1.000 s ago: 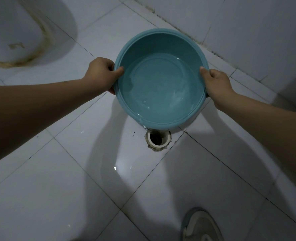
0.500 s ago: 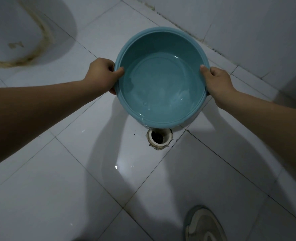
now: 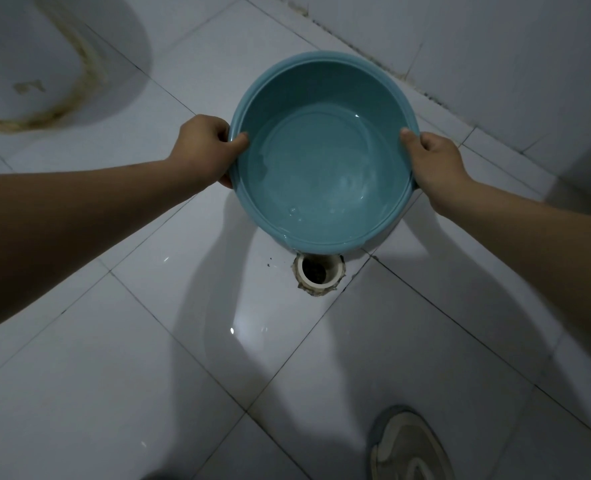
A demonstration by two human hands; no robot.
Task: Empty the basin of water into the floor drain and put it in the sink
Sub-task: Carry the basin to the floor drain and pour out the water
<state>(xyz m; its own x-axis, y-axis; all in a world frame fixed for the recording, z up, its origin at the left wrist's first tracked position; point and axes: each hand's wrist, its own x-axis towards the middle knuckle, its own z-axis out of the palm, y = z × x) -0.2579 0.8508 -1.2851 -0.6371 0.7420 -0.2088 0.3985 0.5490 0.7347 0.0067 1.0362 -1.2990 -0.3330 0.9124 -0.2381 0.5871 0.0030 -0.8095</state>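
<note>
A round teal basin (image 3: 322, 109) with water pooled in it is held above the white tiled floor, tipped toward me. My left hand (image 3: 204, 147) grips its left rim, thumb inside. On the right rim sits my right hand (image 3: 436, 161), also with the thumb inside. Water runs over the near lip at about the lower left of the rim. Just below that lip is the round floor drain (image 3: 318, 273), an open white pipe collar with a dark hole. No sink is in view.
A white toilet base (image 3: 27, 64) with a stained seal stands at the far left. A tiled wall (image 3: 495, 46) runs along the back right. My shoe (image 3: 408, 448) is on the floor at the bottom right. The tiles around the drain shine.
The basin has stayed over the drain and tipped a little more toward me; water now spills over the near lip. Both hands keep the same grip.
</note>
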